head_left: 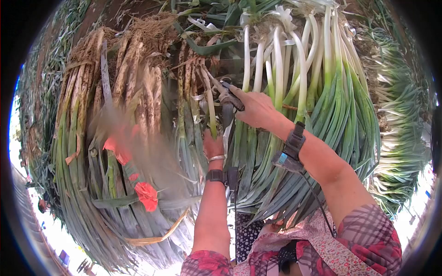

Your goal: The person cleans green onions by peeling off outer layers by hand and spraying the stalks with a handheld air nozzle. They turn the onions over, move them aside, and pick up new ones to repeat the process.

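My left hand, a bracelet and a strapped device at its wrist, is closed round the green part of a leek whose pale stalk points up. My right hand grips the dark handle of a knife, with the index finger stretched along it. The blade reaches up and left, beside the root end of the held leek. Just right of my hands, peeled leeks with white stalks lie over green leaves. Brown, soil-covered leeks with roots lie to the left.
Far right, a long row of more leeks runs down the edge. Red scraps lie on the leaves at left, near a hazy smear over the view. Loose leaves and peelings lie at the top.
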A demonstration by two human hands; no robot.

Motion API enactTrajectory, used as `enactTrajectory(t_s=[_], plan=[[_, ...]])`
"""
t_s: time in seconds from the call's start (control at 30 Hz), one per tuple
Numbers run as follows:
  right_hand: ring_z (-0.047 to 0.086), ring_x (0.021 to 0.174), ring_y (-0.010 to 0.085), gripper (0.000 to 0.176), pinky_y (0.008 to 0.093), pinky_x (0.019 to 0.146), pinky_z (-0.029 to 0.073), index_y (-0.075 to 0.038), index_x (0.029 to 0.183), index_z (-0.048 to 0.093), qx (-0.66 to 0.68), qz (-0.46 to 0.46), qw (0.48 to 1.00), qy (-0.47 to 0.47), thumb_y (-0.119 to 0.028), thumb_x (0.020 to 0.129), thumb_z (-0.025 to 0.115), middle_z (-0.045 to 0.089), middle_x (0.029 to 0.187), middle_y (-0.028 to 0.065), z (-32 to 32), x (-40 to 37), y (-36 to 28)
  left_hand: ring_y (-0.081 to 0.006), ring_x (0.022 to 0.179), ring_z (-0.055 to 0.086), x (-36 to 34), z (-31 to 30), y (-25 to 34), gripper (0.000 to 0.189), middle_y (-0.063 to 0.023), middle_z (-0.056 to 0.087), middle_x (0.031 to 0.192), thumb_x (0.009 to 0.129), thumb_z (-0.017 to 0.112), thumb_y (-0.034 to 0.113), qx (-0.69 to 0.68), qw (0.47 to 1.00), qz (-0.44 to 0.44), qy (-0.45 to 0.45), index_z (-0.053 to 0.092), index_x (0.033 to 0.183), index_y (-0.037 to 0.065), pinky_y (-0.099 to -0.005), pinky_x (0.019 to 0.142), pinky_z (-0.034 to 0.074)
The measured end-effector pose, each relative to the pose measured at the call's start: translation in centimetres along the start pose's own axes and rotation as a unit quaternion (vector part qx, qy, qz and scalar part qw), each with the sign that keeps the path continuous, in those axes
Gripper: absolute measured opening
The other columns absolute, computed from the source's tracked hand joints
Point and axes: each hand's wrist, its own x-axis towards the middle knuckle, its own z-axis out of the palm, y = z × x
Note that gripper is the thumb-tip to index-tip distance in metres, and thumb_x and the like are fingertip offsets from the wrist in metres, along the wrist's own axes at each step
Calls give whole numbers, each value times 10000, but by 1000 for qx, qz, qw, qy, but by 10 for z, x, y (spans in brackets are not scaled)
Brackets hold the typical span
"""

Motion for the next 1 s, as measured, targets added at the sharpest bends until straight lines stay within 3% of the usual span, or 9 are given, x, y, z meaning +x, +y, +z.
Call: enactTrajectory(t_s=[0.3,0.37,0.4,0.67,0.83,0.87,0.93,0.97,1.0], plan=[[593,789,382,724,459,698,456,-108,1356,402,36,29,999,13,-215,673,616,625,820,192,5,7,3,-335,871,611,-5,-10,-6,374,-200,632,956,726,694,143,-114,993,-3,-14,561,1051,14,-391,770,462],[594,793,382,716,458,702,459,-108,1351,409,60,-11,998,9,-210,672,611,624,814,198,9,-4,6,-291,863,610,3,-3,-36,393,-189,639,964,726,707,151,-122,992,27,-1,569,1058,-11,-365,785,460],[594,785,378,719,456,701,458,-114,1352,409,67,-2,998,11,-204,667,608,619,810,201,4,-9,4,-146,788,554,1,-13,-32,360,-65,627,889,764,680,115,-163,985,50,-34,574,1087,-2,-291,730,460],[593,736,373,722,447,671,461,-134,1344,421,134,-42,988,-69,-178,649,612,603,772,198,-31,-74,2,-129,763,552,-15,-41,-21,253,-52,632,862,786,670,106,-154,985,-21,-69,604,1003,-6,-275,691,458],[605,755,348,745,453,653,464,-162,1361,383,134,-18,986,-96,-211,660,630,609,773,158,-44,-129,16,-123,754,538,-35,-71,35,257,-70,624,838,790,666,125,-175,984,21,-12,592,984,-26,-264,671,453],[599,761,351,752,452,663,464,-169,1362,386,118,-1,987,-105,-212,653,634,600,782,158,-45,-142,23,-192,778,554,-34,-87,61,295,-117,620,860,783,665,144,-141,989,32,-12,579,1010,-23,-309,709,453],[593,767,353,759,450,673,464,-176,1363,389,107,17,987,-121,-212,646,638,590,792,157,-41,-167,39,-310,815,571,-14,-131,147,364,-191,614,905,777,677,202,-62,991,117,28,556,1044,-14,-377,764,443],[589,763,358,762,451,675,464,-182,1363,392,104,12,989,-108,-211,642,639,582,797,161,-34,-178,47,-302,811,595,21,-149,181,354,-182,607,886,776,681,236,53,987,122,90,556,1008,1,-392,722,462],[585,759,363,766,452,676,464,-189,1362,395,100,7,990,-96,-210,637,640,574,803,164,-29,-187,51,-297,801,616,42,-180,254,312,-173,602,859,788,642,249,-20,988,139,69,559,981,18,-411,681,487]])
